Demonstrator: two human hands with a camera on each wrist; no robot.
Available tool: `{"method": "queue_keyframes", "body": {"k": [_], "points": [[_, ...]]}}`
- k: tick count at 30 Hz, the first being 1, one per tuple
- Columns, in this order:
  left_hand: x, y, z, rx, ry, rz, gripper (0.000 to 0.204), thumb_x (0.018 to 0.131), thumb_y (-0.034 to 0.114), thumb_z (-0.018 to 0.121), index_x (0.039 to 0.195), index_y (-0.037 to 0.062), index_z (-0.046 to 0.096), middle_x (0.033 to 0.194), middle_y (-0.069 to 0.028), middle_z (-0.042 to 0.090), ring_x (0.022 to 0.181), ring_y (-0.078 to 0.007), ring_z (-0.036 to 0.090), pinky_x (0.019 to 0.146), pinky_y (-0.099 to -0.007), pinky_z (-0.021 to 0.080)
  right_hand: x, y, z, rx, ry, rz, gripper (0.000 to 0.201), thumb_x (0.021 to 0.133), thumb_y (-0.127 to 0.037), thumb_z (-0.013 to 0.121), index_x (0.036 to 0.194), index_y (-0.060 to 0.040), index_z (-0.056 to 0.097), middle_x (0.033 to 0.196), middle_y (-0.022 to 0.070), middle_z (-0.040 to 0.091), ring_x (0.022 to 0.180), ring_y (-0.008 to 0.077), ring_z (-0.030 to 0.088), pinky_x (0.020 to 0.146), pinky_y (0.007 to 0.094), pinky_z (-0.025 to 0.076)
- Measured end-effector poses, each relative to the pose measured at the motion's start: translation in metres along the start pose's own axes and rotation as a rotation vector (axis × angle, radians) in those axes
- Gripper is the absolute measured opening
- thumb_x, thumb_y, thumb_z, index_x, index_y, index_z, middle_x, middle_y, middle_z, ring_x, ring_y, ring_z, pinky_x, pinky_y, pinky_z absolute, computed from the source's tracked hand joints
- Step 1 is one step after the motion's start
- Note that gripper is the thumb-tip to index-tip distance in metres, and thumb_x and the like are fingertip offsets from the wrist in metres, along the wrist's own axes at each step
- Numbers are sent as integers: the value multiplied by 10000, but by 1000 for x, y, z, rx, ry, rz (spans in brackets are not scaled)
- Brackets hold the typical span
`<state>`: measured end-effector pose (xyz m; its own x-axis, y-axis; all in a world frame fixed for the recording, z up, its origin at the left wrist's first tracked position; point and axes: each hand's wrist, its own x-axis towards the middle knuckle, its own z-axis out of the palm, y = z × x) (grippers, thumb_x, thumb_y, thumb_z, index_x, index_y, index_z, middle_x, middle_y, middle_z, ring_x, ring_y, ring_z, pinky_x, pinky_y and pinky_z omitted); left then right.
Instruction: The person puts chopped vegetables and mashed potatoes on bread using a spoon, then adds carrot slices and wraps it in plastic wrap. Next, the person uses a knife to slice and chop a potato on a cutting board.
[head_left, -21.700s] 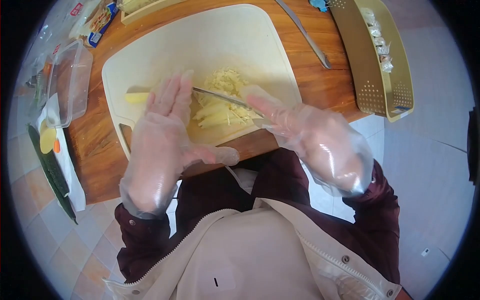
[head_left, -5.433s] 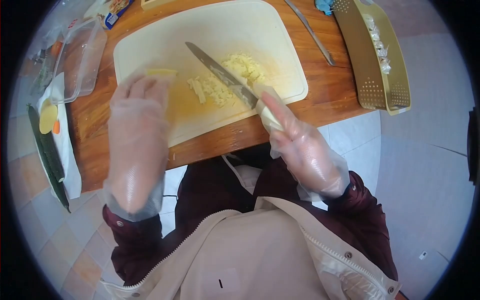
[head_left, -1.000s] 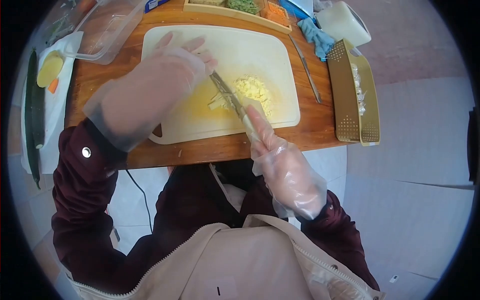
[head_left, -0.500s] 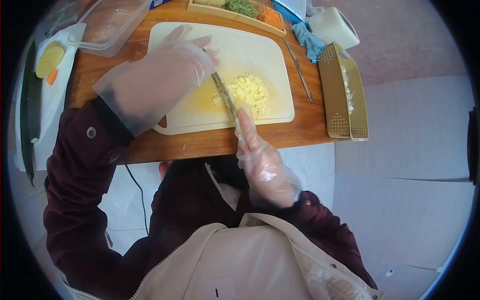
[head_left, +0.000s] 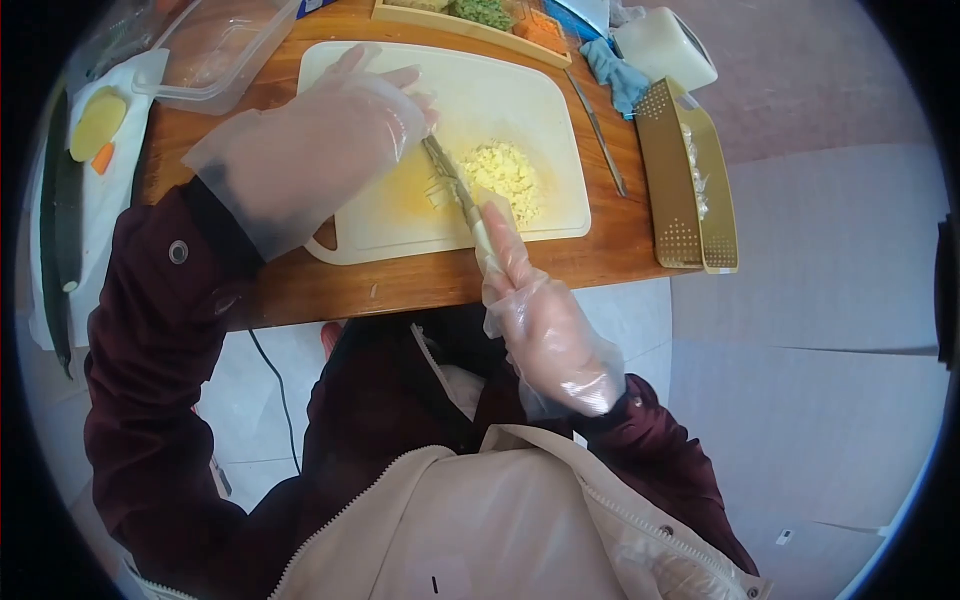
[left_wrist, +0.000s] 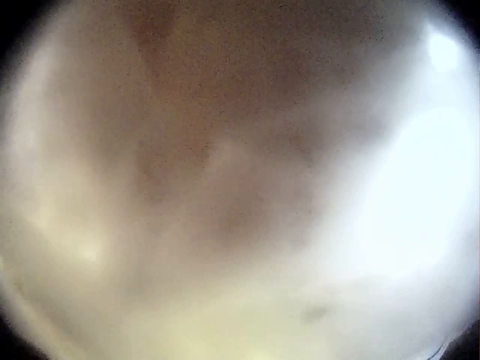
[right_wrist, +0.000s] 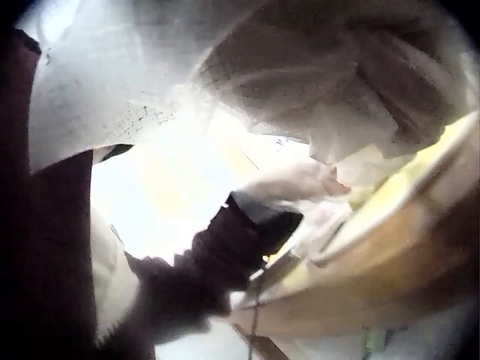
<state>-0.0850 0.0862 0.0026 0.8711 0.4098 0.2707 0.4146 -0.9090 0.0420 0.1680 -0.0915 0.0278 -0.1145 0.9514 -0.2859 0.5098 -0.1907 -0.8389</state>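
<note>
In the head view, the right hand (head_left: 555,335), in a clear plastic glove, grips the pale handle of a knife (head_left: 455,180). The blade slants up and left over the white cutting board (head_left: 370,225). The gloved left hand (head_left: 320,150) reaches across the board's left side, fingers spread, beside the blade's far end; whether it touches the blade is unclear. Chopped pale-yellow pieces (head_left: 505,175) lie in a pile right of the blade, with thin strips left of it. The left wrist view is blurred. The right wrist view shows the right glove (right_wrist: 322,82) close up and the left hand (right_wrist: 289,184).
A clear container (head_left: 215,60), cucumbers (head_left: 62,220) and a yellow slice (head_left: 98,124) are at the left. Behind the board stands a wooden tray (head_left: 470,35) of chopped food. A second knife (head_left: 598,135), blue cloth (head_left: 617,75) and tan basket (head_left: 668,185) are at the right.
Since the earliest frames, the left hand has moved from the board's left part to beside the blade, and its forearm now slants. Over the last half second, the right hand has shifted slightly right.
</note>
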Motion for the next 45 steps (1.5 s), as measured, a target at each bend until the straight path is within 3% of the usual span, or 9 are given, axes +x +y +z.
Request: {"method": "queue_keyframes", "body": {"k": [7, 10, 15, 17, 30, 33, 36, 39, 45], "points": [[10, 9, -8, 25, -42, -23, 583, 1054, 175, 410, 1633, 109, 394, 1659, -124, 433, 1604, -299, 275, 1353, -492, 126, 2, 8, 11, 67, 67, 22, 790, 989, 25, 438, 1723, -123, 186, 897, 1, 536, 755, 110, 480, 735, 229, 443], [8, 2, -3, 37, 14, 12, 580, 1056, 182, 405, 1630, 97, 394, 1656, -110, 441, 1603, -277, 282, 1354, -498, 114, -2, -47, -5, -65, -10, 280, 805, 981, 32, 447, 1726, -145, 199, 958, -9, 551, 806, 142, 523, 809, 232, 468], [5, -3, 0, 13, 43, 36, 577, 1054, 189, 411, 1623, 91, 404, 1640, -103, 464, 1594, -271, 305, 1353, -509, 108, 6, 22, 16, -183, -62, 48, 700, 1058, -24, 383, 1723, -130, 192, 1181, 36, 574, 1017, 166, 581, 1072, 285, 483], [4, -3, 2, 3, 46, 43, 576, 1054, 192, 413, 1620, 89, 409, 1634, -100, 473, 1590, -269, 314, 1352, -514, 106, 4, -4, 11, -24, 22, 70, 773, 1058, -42, 419, 1734, -154, 61, 833, 14, 480, 712, 123, 451, 693, 275, 444], [5, -7, 4, -17, 75, 66, 556, 1023, 159, 443, 1571, 67, 473, 1551, -100, 549, 1560, -275, 372, 1338, -538, 127, 2, -2, 27, 23, 28, -58, 753, 1096, -81, 425, 1734, -160, 35, 820, 8, 524, 673, 127, 456, 660, 294, 464], [5, -7, 2, -13, 73, 59, 550, 1012, 144, 453, 1555, 61, 494, 1526, -102, 569, 1552, -280, 386, 1333, -543, 137, 4, -7, 29, 110, -18, 149, 789, 1024, 110, 388, 1731, -115, 119, 1438, 146, 516, 1239, 175, 525, 1166, 259, 361], [6, -8, 1, -12, 69, 61, 545, 1002, 129, 462, 1539, 55, 514, 1501, -105, 589, 1544, -285, 399, 1328, -548, 147, 6, 7, 25, -48, 45, 71, 744, 1092, -89, 417, 1737, -195, 62, 805, 2, 513, 667, 109, 451, 635, 293, 453], [11, -9, 0, -10, 68, 63, 540, 991, 114, 471, 1523, 49, 535, 1476, -108, 610, 1536, -289, 413, 1323, -553, 157, 12, 43, 30, 13, -83, -18, 786, 1001, 90, 403, 1724, -96, 155, 1269, 85, 571, 1105, 202, 591, 1074, 249, 433], [11, 0, 4, 5, 98, 36, 549, 954, 97, 487, 1494, 43, 568, 1483, -113, 612, 1524, -296, 430, 1312, -552, 176, 3, -3, 10, 14, 46, 101, 733, 1032, 2, 445, 1720, -126, 226, 1000, 2, 487, 806, 181, 486, 865, 268, 492]]}}
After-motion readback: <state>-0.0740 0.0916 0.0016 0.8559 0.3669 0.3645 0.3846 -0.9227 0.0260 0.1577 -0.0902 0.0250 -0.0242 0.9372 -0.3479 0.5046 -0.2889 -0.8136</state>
